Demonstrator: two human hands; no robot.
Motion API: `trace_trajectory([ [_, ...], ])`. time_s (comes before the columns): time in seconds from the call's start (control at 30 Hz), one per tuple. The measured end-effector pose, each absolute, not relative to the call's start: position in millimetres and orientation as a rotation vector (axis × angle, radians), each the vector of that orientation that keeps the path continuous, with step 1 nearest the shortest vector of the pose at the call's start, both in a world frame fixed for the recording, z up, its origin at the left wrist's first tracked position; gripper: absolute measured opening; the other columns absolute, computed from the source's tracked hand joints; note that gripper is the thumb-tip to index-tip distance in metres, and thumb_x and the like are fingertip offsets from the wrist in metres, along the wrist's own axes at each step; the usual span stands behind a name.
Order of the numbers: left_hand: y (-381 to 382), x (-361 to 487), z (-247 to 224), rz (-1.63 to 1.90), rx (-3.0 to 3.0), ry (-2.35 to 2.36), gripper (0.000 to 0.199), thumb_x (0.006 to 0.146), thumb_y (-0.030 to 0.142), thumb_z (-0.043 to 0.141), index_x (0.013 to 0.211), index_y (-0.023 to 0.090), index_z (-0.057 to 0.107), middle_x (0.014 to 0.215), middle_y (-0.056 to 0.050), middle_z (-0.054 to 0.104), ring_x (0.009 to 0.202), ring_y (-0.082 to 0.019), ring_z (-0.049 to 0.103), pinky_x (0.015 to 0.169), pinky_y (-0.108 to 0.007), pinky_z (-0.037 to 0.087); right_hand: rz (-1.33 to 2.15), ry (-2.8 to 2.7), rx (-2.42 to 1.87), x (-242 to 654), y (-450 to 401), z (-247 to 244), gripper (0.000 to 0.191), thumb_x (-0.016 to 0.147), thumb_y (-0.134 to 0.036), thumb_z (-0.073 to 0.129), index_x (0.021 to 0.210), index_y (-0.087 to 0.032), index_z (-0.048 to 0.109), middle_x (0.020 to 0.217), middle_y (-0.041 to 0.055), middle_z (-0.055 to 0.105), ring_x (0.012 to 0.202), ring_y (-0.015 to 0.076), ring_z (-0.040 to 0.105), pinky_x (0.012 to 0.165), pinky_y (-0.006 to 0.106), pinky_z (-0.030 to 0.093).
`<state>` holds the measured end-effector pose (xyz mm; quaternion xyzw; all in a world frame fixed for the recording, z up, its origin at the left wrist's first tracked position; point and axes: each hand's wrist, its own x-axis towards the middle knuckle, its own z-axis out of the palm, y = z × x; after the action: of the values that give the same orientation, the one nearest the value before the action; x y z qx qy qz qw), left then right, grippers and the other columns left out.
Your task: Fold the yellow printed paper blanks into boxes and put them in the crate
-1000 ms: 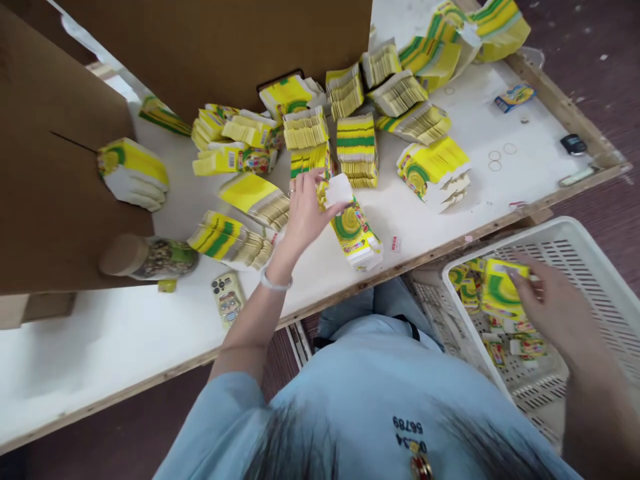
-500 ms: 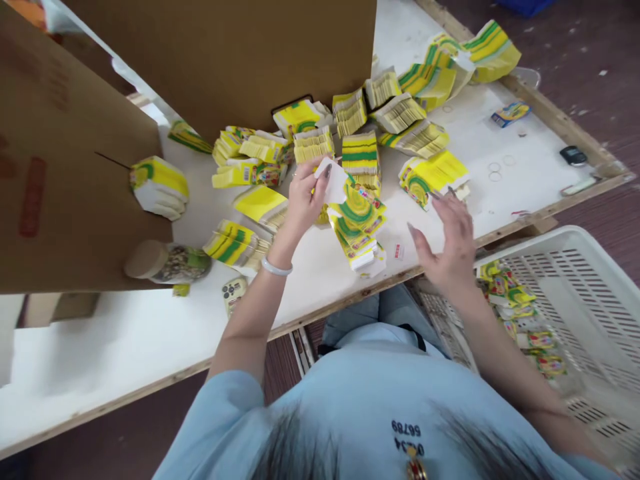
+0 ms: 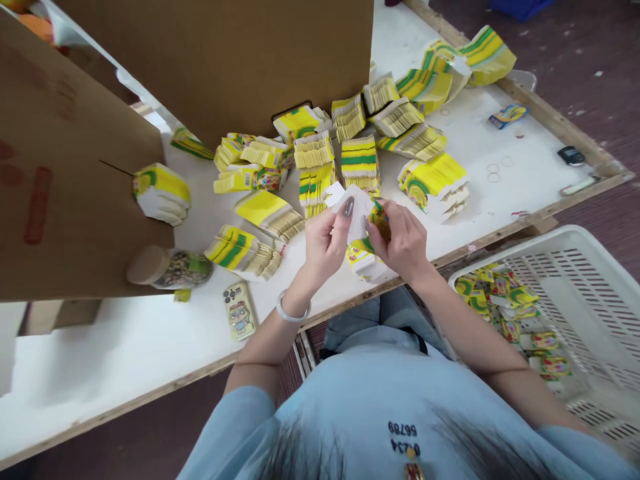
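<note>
Both hands [image 3: 360, 237] grip a carton [image 3: 359, 212] — apparently unfolded.

A thin paper box [image 3: 358, 212] with a plain white part by the left fingers [image 3: 326, 230], yellow and green part by the right fingers [image 3: 400, 227], held in both, a pile of yellow and white boxes [image 3: 364, 263] lying under the fingers, partly hidden.

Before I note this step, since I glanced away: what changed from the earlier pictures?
The right hand let go of the yellow carton it held over the basket, moved left over the table, and now grips a white-flapped carton together with the left hand. The phone and jar stayed put.
</note>
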<state>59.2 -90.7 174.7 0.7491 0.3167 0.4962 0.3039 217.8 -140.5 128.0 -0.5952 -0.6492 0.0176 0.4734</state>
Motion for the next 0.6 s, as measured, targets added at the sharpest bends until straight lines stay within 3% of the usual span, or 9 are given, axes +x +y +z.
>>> trace_trajectory([
  [0.03, -96, 61, 169, 1.278, 1.995, 0.808, 0.052, 0.103, 0.066, 0.045, 0.097, 0.020, 0.067, 0.090, -0.007, 0.067, 0.088, -0.020, 0.068, 0.072, -0.030, 0.054, 0.026, -1.597, -1.451, 220, -144, 128, 0.048, 0.106, -0.055, 0.041, 0.126, -0.017, 0.062, 0.108, 0.0170, 0.074, 0.103, 0.0304, 0.073, 0.095, 0.049, 0.061],
  [0.07, -101, 63, 163, 1.221, 2.013, 0.760, 0.057, 0.099, 0.071, 0.049, 0.122, 0.022, 0.064, 0.119, -0.014, 0.068, 0.116, -0.028, 0.067, 0.088, -0.037, 0.057, 0.008, -1.599, -1.435, 221, -147, 128, 0.046, 0.107, -0.051, 0.038, 0.127, -0.018, 0.062, 0.107, 0.0162, 0.074, 0.102, 0.0293, 0.073, 0.094, 0.047, 0.061],
  [0.1, -107, 65, 155, 1.143, 2.029, 0.697, 0.073, 0.094, 0.076, 0.053, 0.146, 0.023, 0.051, 0.147, -0.019, 0.055, 0.139, -0.034, 0.054, 0.103, -0.044, 0.055, -0.021, -1.598, -1.411, 221, -150, 127, 0.043, 0.108, -0.047, 0.034, 0.127, -0.019, 0.062, 0.106, 0.0150, 0.074, 0.101, 0.0283, 0.073, 0.094, 0.047, 0.061],
  [0.17, -118, 68, 141, 0.981, 2.028, 0.556, 0.101, 0.091, 0.077, 0.059, 0.167, 0.026, 0.014, 0.173, -0.021, 0.022, 0.160, -0.040, 0.027, 0.121, -0.052, 0.043, -0.118, -1.591, -1.371, 218, -153, 127, 0.041, 0.109, -0.038, 0.029, 0.126, -0.022, 0.061, 0.105, 0.0124, 0.072, 0.107, 0.0279, 0.070, 0.100, 0.049, 0.058],
  [0.23, -129, 71, 129, 0.891, 1.959, 0.489, 0.102, 0.096, 0.069, 0.057, 0.169, 0.030, -0.002, 0.178, -0.017, 0.008, 0.163, -0.040, 0.020, 0.127, -0.053, 0.036, -0.236, -1.566, -1.360, 212, -156, 127, 0.038, 0.108, -0.034, 0.029, 0.124, -0.025, 0.062, 0.110, 0.0105, 0.070, 0.121, 0.0280, 0.064, 0.110, 0.053, 0.052],
  [0.3, -137, 71, 121, 0.904, 1.859, 0.503, 0.098, 0.097, 0.065, 0.059, 0.169, 0.035, -0.001, 0.179, -0.012, 0.010, 0.163, -0.038, 0.022, 0.129, -0.052, 0.033, -0.256, -1.535, -1.359, 206, -158, 128, 0.034, 0.107, -0.033, 0.033, 0.121, -0.026, 0.063, 0.115, 0.0100, 0.067, 0.129, 0.0281, 0.058, 0.113, 0.054, 0.047],
  [0.47, -141, 64, 122, 0.902, 1.709, 0.618, 0.082, 0.096, 0.061, 0.064, 0.165, 0.028, 0.033, 0.163, -0.013, 0.048, 0.155, -0.037, 0.040, 0.131, -0.050, 0.030, 0.151, -1.531, -1.322, 206, -161, 136, 0.029, 0.106, -0.030, 0.037, 0.103, -0.024, 0.065, 0.103, 0.0106, 0.067, 0.106, 0.0284, 0.062, 0.097, 0.048, 0.052],
  [0.6, -142, 56, 134, 0.853, 1.650, 0.766, 0.068, 0.097, 0.059, 0.063, 0.152, 0.020, 0.054, 0.134, -0.014, 0.070, 0.127, -0.032, 0.063, 0.120, -0.048, 0.043, 0.285, -1.571, -1.290, 209, -162, 138, 0.029, 0.108, -0.033, 0.037, 0.096, -0.023, 0.062, 0.090, 0.0091, 0.069, 0.087, 0.0261, 0.067, 0.080, 0.039, 0.055],
])
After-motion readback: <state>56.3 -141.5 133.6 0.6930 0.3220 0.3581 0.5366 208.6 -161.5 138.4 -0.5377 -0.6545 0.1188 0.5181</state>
